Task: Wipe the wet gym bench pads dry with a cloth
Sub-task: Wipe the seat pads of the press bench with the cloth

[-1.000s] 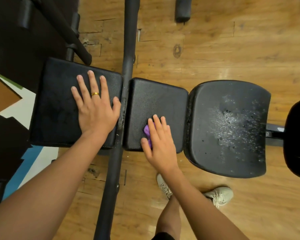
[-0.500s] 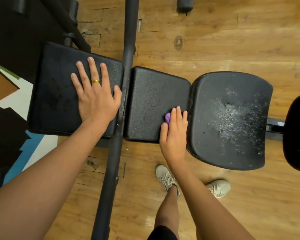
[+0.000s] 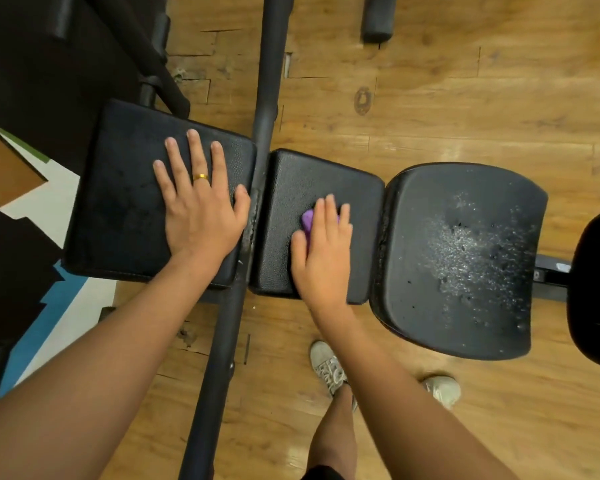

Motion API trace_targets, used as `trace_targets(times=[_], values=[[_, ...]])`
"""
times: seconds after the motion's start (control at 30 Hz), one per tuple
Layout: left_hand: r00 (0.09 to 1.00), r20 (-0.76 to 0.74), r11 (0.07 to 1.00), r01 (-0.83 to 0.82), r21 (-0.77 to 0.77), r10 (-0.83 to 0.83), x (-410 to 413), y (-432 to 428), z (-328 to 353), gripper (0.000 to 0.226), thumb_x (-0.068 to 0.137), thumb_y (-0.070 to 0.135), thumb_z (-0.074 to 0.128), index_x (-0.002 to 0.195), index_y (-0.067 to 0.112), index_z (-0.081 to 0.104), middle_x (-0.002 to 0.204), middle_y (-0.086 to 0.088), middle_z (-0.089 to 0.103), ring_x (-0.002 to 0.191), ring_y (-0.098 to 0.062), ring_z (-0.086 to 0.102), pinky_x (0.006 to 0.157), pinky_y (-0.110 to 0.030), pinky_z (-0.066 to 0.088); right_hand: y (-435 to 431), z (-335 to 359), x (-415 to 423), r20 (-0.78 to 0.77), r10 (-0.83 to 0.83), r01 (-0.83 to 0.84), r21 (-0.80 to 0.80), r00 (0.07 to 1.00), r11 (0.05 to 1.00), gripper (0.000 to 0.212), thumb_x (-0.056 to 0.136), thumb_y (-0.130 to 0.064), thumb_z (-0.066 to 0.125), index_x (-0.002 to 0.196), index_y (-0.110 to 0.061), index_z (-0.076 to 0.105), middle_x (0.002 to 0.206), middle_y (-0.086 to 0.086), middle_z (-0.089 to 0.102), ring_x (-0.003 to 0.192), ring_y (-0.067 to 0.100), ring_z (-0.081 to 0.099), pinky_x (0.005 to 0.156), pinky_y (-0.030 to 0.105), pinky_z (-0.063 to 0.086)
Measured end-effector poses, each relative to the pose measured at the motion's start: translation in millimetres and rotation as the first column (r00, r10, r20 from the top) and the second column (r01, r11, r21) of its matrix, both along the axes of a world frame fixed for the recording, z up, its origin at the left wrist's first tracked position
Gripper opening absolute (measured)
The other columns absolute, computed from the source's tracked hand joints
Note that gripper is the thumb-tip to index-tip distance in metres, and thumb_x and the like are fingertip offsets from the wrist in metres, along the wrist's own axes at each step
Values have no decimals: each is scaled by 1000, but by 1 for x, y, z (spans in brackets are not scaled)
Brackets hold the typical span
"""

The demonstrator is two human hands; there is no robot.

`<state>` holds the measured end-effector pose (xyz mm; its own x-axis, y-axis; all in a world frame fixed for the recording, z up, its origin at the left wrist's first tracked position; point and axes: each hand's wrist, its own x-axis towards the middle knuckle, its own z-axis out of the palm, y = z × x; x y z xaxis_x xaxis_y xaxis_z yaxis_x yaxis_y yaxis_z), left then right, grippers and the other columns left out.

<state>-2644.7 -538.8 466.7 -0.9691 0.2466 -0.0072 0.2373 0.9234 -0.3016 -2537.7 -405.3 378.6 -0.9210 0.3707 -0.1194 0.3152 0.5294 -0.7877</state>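
Note:
Three black bench pads lie in a row. My left hand (image 3: pixel 201 206), with a gold ring, rests flat with spread fingers on the left pad (image 3: pixel 125 202). On the middle pad (image 3: pixel 291 181), my right hand (image 3: pixel 324 244) presses a purple cloth (image 3: pixel 307 220) down with straight fingers; only a small edge of the cloth shows beside the fingers. The right seat pad (image 3: pixel 430 306) is covered with water droplets across its middle and right side.
A black metal bar (image 3: pixel 222 341) runs top to bottom between the left and middle pads. Another black pad (image 3: pixel 596 289) sits at the far right edge. Dark machine frame parts (image 3: pixel 142 53) fill the upper left. My shoes (image 3: pixel 329 368) stand on the wooden floor (image 3: pixel 447 98) below the bench.
My right hand slid the cloth from the middle pad's left to its right edge, then back toward the centre. My left hand stayed on the left pad.

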Motion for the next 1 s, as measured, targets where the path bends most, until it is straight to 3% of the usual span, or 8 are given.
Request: trace_targets(times=[0.23,0.5,0.7,0.87,1.0], values=[[1000,13,1000,-3,-9,3,-1,0,0,71,103,48,28,161,9,12,167,-23,3,153,-46,2,121,-64,9,-4,4,-2,-46,231,-224,129,972,966,55,108,-31,30,157,-6,29,166,10,23,155,34,9,125,51,17],[1000,18,1000,-4,-25,4,0,0,-2,71,103,49,25,161,11,11,167,-22,2,153,-45,1,122,-63,8,-7,18,-94,-62,159,-147,166,985,975,54,107,-28,35,156,-5,32,165,11,26,153,40,12,123,53,19],[1000,17,1000,5,-2,-5,1,1,-1,70,103,47,25,161,10,12,167,-22,2,153,-46,1,122,-63,9,-18,13,3,-100,298,-288,104,949,952,57,106,-34,43,157,-11,33,167,5,25,156,30,6,125,51,15],[1000,20,1000,-1,-20,1,1,1,-2,70,103,47,27,160,10,15,167,-22,4,152,-47,3,121,-64,10,-10,-7,56,-107,461,-434,204,881,878,78,97,-60,53,155,-11,38,165,5,30,155,31,14,124,48,16],[1000,17,1000,4,-13,-4,2,2,0,69,103,47,25,160,10,16,167,-22,6,152,-47,3,122,-63,9,17,-27,60,-140,647,-564,375,750,735,67,99,-36,63,155,-10,36,163,9,32,152,37,21,122,53,26]])
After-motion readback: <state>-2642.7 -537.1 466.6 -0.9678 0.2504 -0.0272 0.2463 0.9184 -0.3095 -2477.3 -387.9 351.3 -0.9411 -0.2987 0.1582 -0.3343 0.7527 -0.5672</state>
